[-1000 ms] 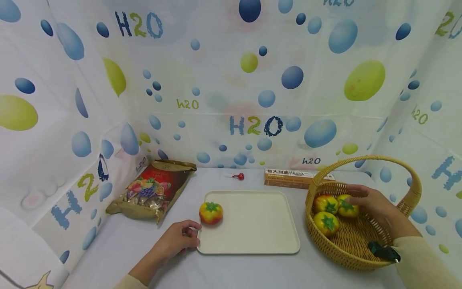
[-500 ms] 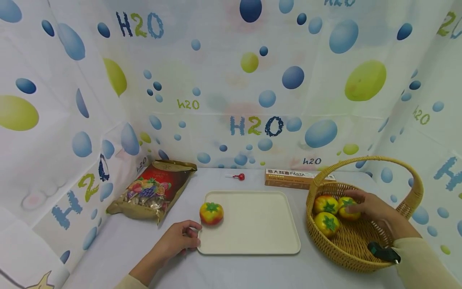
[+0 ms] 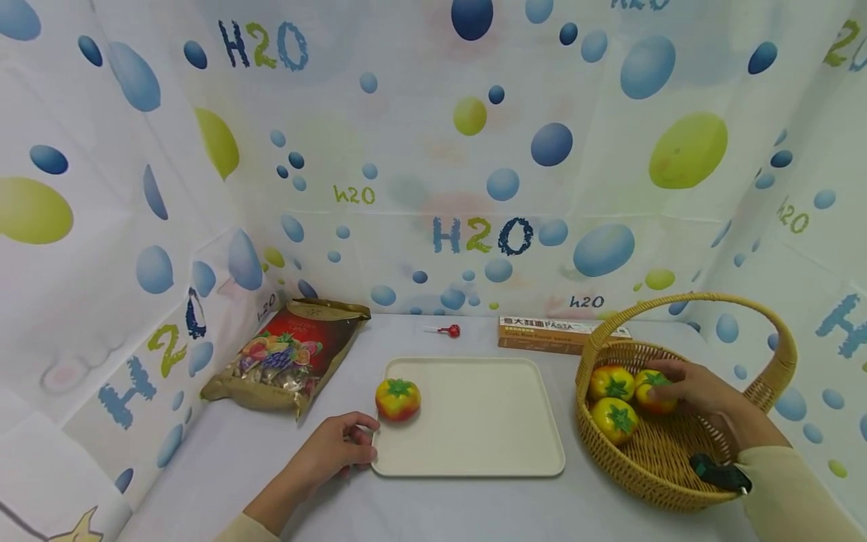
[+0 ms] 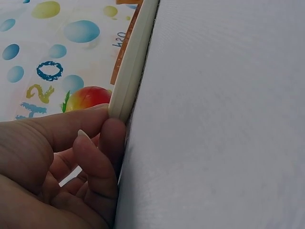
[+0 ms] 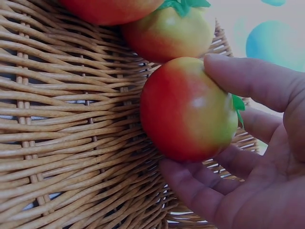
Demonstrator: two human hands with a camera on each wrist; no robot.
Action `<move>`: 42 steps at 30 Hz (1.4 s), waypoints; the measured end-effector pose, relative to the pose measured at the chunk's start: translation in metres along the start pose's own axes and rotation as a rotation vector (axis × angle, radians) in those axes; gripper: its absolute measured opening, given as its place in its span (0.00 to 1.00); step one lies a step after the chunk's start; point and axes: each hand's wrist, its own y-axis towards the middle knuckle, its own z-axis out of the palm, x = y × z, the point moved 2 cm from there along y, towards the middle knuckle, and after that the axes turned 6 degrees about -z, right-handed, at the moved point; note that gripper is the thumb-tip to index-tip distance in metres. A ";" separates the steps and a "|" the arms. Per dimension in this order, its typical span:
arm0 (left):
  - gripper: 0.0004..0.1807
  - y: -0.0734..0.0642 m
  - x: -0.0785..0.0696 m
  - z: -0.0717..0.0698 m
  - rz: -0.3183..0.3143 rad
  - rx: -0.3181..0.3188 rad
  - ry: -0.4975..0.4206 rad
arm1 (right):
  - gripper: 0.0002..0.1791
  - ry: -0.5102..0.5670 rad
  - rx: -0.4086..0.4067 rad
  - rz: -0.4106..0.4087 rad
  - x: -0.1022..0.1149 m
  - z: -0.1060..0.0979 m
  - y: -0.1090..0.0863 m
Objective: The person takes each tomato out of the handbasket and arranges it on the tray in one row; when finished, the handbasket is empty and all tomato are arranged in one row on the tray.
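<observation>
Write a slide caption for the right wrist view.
Right hand holding a red-and-yellow fruit in a wicker basket, beside two others.

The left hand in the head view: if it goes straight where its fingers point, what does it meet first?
The tray: the left hand touches its left edge. Past that edge, the red-yellow fruit lies close to the line, but depth makes it unclear whether the hand would brush it.

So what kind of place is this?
Perhaps a makeshift booth: sheets printed with bubbles and H2O screen three sides of a white tabletop, where a tray and a wicker basket sit.
</observation>
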 end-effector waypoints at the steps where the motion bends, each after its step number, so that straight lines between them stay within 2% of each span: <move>1: 0.23 0.000 0.000 0.000 0.000 0.000 0.001 | 0.45 -0.002 0.000 0.001 -0.001 0.000 0.000; 14: 0.23 0.000 -0.001 0.000 0.001 0.002 0.003 | 0.47 0.009 -0.009 0.004 -0.002 -0.006 -0.002; 25: 0.24 -0.001 0.000 0.001 0.007 -0.008 0.019 | 0.45 0.057 -0.025 -0.037 0.002 -0.013 -0.007; 33: 0.24 -0.002 -0.001 0.001 -0.007 -0.022 0.033 | 0.45 0.081 -0.047 -0.052 0.017 -0.014 -0.015; 37: 0.24 -0.002 -0.001 0.002 -0.012 -0.020 0.032 | 0.44 0.066 -0.053 -0.093 0.030 -0.013 -0.023; 42: 0.24 -0.002 -0.001 0.001 -0.007 -0.019 0.023 | 0.38 0.065 -0.066 -0.152 0.049 -0.011 -0.037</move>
